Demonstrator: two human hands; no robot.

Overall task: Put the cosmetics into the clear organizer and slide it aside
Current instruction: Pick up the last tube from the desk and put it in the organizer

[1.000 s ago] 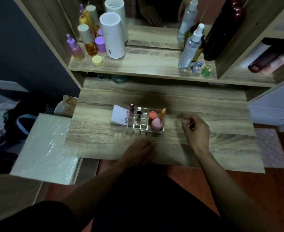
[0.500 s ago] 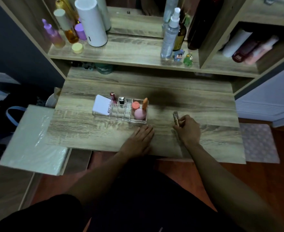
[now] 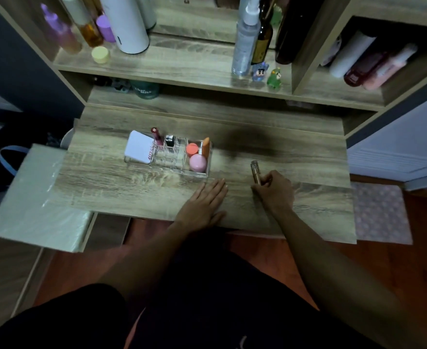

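Right hand (image 3: 274, 191) pinches a slim gold cosmetic tube (image 3: 255, 172) upright, ready to drop in; clear plastic organizer (image 3: 172, 157) sits at its 10 o'clock (mostly filled). Left hand (image 3: 203, 204) lies flat, fingers loose, likely bracing on the wooden desk (image 3: 295, 157)

Right hand (image 3: 274, 191) around slim tube (image 3: 255, 172)

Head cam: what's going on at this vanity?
A person is filling a clear organizer on the wooden desk. The right hand grips a slim gold tube, still outside and right of the organizer. The left hand lies flat on the desk just in front of it. A pink sponge and lipsticks already sit inside.
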